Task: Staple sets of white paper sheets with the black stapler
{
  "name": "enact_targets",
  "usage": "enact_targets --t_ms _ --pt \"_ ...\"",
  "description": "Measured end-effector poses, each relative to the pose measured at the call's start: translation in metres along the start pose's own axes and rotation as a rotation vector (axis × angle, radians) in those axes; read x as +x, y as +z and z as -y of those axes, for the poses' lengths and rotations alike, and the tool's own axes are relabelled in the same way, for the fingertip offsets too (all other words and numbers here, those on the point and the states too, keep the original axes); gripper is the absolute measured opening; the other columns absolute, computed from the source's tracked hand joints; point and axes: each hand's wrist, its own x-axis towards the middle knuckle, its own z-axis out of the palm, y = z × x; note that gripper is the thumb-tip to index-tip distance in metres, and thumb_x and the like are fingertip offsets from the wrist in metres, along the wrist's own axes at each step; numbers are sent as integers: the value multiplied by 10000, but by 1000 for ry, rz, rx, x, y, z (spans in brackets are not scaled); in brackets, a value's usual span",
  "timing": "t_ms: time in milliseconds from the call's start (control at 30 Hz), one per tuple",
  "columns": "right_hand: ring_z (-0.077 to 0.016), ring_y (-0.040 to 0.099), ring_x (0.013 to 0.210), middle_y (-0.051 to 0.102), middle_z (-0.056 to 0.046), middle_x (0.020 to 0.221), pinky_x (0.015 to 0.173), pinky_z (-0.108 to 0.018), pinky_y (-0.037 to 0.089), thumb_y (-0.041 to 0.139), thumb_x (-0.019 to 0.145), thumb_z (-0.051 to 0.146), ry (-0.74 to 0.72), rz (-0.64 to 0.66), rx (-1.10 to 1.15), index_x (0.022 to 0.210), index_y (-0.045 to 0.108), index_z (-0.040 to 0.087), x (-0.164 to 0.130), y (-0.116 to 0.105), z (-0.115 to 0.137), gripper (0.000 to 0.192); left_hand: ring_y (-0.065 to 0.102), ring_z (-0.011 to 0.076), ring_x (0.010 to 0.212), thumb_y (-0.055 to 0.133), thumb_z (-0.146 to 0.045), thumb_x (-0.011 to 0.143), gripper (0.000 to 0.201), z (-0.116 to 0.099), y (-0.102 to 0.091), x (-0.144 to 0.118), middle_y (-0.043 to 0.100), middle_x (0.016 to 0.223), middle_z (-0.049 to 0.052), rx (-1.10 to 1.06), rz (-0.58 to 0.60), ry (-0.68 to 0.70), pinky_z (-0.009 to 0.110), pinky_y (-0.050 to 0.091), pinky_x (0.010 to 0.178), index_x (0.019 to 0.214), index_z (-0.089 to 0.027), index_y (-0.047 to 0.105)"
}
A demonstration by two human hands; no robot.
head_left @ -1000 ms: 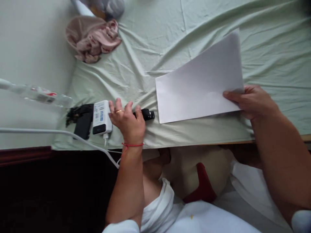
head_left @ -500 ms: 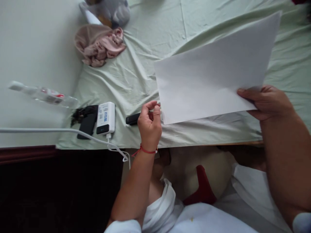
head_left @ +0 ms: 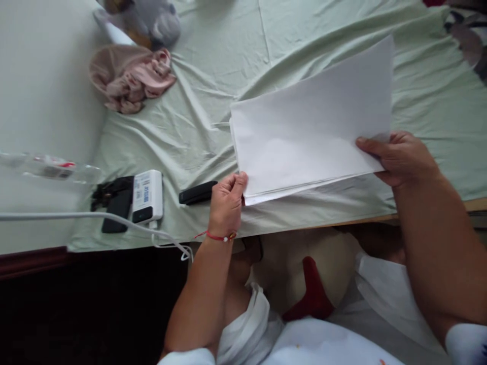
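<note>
A small stack of white paper sheets (head_left: 312,121) is held tilted above the bed, its edges slightly fanned at the left and bottom. My right hand (head_left: 405,157) grips the stack at its lower right, thumb on top and fingers underneath. At the lower left edge, my left hand (head_left: 228,200), with a red string bracelet on the wrist, is closed, thumb and fingers pinched at the sheets' side. Just left of that hand lies a slim black object (head_left: 196,193), its right end partly hidden by the hand.
On the pale green bedsheet (head_left: 205,76) lie a white power bank (head_left: 147,195) with a cable, a black phone-like item (head_left: 117,208) and a pink cloth (head_left: 133,76). A clear plastic bottle (head_left: 57,168) is at the left. A white cable (head_left: 76,216) crosses the lower left.
The paper has come left and lower in view, with its sheet edges now showing fanned. My left hand has closed at its left edge. The view has shifted slightly right.
</note>
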Motion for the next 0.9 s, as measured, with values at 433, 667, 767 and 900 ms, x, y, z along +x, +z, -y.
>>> enact_targets --t_ms 433,667,767,900 --pt "-132 642 565 737 -10 685 528 -246 576 786 776 60 11 39 57 706 760 165 2 -7 6 129 304 56 443 961 -555 649 543 -9 7 0 418 528 -76 -19 62 -63 206 240 374 602 -212 542" --pt "-154 671 605 766 -21 732 505 -252 581 839 754 96 -8 14 30 699 732 185 6 -5 1 149 350 69 429 918 -627 711 552 -1 3 0 426 504 -68 -61 48 -108 208 259 371 612 -211 568" --pt "-160 672 606 771 -33 754 517 -269 580 832 775 83 0 10 27 706 736 180 6 -5 1 153 353 66 428 932 -628 685 544 -4 3 1 443 510 -72 -114 44 -124 205 262 374 634 -211 586" --pt "-141 647 576 763 -33 742 508 -261 558 780 820 45 27 -48 23 691 742 177 2 -3 6 188 397 58 452 942 -628 652 554 -12 6 3 475 543 -70 -178 88 -149 186 288 387 657 -199 593"
